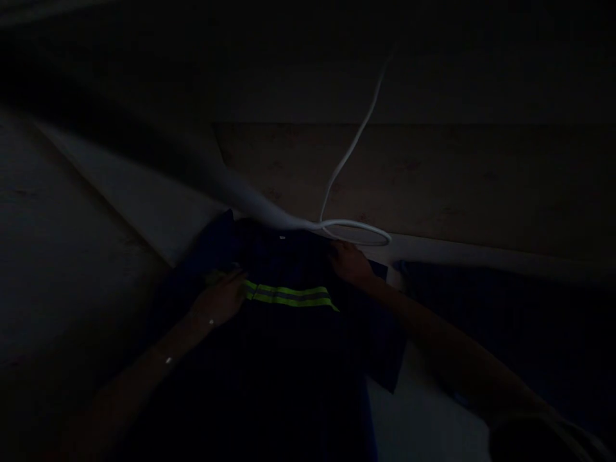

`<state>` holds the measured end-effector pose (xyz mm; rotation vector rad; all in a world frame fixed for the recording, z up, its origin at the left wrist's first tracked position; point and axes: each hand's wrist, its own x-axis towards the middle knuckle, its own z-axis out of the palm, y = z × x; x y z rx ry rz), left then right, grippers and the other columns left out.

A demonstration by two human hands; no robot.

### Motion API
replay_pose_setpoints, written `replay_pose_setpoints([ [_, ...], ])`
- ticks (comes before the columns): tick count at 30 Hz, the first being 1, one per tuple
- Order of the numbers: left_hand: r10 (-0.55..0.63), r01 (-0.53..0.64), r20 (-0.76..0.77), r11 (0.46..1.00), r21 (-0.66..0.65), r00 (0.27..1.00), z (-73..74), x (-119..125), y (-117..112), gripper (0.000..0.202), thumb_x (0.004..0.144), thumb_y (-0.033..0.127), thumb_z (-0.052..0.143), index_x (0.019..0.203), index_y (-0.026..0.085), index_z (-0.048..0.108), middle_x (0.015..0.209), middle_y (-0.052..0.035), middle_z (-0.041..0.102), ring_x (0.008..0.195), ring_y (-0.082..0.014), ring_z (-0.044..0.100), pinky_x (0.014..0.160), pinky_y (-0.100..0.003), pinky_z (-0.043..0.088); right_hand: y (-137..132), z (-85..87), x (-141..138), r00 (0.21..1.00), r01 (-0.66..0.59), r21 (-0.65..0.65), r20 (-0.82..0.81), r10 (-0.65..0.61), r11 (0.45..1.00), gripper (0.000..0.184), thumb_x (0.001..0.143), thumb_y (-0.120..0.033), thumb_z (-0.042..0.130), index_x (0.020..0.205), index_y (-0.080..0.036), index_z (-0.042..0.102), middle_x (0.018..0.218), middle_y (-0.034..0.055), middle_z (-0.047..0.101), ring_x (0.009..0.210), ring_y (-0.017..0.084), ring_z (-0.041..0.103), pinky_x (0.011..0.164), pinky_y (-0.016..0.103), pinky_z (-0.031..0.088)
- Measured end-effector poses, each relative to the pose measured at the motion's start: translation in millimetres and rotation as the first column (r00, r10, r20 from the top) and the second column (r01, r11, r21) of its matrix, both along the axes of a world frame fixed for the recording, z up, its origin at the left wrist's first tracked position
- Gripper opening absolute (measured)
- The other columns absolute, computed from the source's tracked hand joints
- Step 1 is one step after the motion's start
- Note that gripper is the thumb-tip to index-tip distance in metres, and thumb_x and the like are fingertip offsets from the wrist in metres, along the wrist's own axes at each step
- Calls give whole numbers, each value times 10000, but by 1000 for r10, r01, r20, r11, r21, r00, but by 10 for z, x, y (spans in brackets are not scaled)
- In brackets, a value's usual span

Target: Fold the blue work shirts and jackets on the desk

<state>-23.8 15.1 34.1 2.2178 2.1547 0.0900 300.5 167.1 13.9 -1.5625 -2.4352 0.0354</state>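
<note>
The scene is very dark. A dark blue work shirt [298, 333] with a yellow-green reflective stripe [289, 296] lies flat on a pale surface [423, 417]. My left hand [220, 300] rests on the shirt's left shoulder area, at the left end of the stripe, fingers closed on the cloth. My right hand [350, 263] lies on the shirt's right shoulder near the collar, its fingers curled against the fabric. Whether either hand pinches the cloth or only presses it is hard to see.
A white cable [353, 144] hangs down from above and loops [359, 232] just beyond the collar, close to my right hand. More dark blue cloth [481, 301] lies to the right. A tiled floor [433, 179] shows beyond the surface's edge.
</note>
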Motion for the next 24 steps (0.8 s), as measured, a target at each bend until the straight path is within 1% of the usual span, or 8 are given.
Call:
replay_pose_setpoints([
  [4, 51, -48, -13, 986, 158, 999, -174, 355, -1286, 535, 884, 575, 480, 1305, 267, 599, 1402, -73, 577, 1291, -291, 520, 1158, -545, 297, -314, -322, 808, 967, 234, -181, 148, -208, 955, 702, 887, -637, 504, 1400, -159, 469, 1347, 205, 537, 1180, 358, 554, 944, 457, 441],
  [6, 153, -152, 5, 971, 184, 988, -288, 464, -1772, 542, 835, 585, 537, 1281, 289, 625, 1392, -92, 579, 1261, -331, 539, 1081, -557, 392, -396, -441, 1061, 967, 217, -290, 195, -165, 932, 644, 903, -605, 508, 1325, -120, 532, 1241, 211, 604, 1125, 338, 595, 916, 426, 454],
  [8, 271, -276, 79, 958, 71, 959, -368, 504, -2053, 513, 845, 534, 517, 1273, 278, 637, 1337, -116, 616, 1206, -337, 583, 1006, -519, 467, -427, -443, 1153, 978, 146, -333, 189, -86, 932, 470, 942, -492, 500, 1219, -125, 598, 1177, 184, 639, 1084, 301, 619, 893, 381, 462],
  [12, 475, -433, 207, 875, -217, 855, -285, 598, -2140, 553, 948, 489, 297, 1396, 245, 511, 1290, -96, 660, 1099, -254, 666, 928, -400, 534, -296, -34, 1014, 996, 8, -151, 85, 5, 988, 317, 962, -317, 482, 1196, -148, 613, 1202, 150, 625, 1051, 244, 619, 900, 321, 454],
  [15, 544, -487, 237, 834, -260, 805, -110, 883, -2030, 651, 946, 570, 262, 1489, 226, 365, 1293, -112, 656, 1059, -257, 685, 884, -383, 543, -20, 380, 859, 1000, 2, 39, 15, -3, 999, 361, 973, -316, 445, 1280, -179, 576, 1268, 138, 591, 1070, 244, 604, 907, 321, 454],
  [17, 501, -436, 236, 856, -279, 833, -36, 1145, -1927, 671, 939, 589, 287, 1532, 276, 262, 1236, -101, 688, 994, -264, 704, 840, -391, 545, 180, 529, 779, 995, 59, 29, 75, -61, 998, 398, 958, -366, 471, 1310, -205, 564, 1299, 135, 579, 1116, 275, 583, 916, 357, 458],
  [21, 352, -308, 78, 891, -334, 933, -40, 1466, -1740, 518, 956, 480, 319, 1430, 326, 460, 1062, -100, 741, 854, -290, 716, 750, -419, 522, 342, 371, 656, 944, 179, -130, 301, -133, 975, 474, 900, -364, 547, 1351, -215, 538, 1360, 170, 543, 1227, 356, 506, 980, 538, 406],
  [24, 311, -208, 233, 901, -382, 921, -99, 1218, -1783, 358, 894, 297, 403, 1130, 250, 669, 1027, -70, 741, 913, -235, 701, 820, -345, 507, 203, 63, 605, 950, 159, -111, 288, -121, 981, 532, 904, -260, 486, 1434, -246, 445, 1430, 168, 483, 1271, 356, 471, 1014, 624, 340],
])
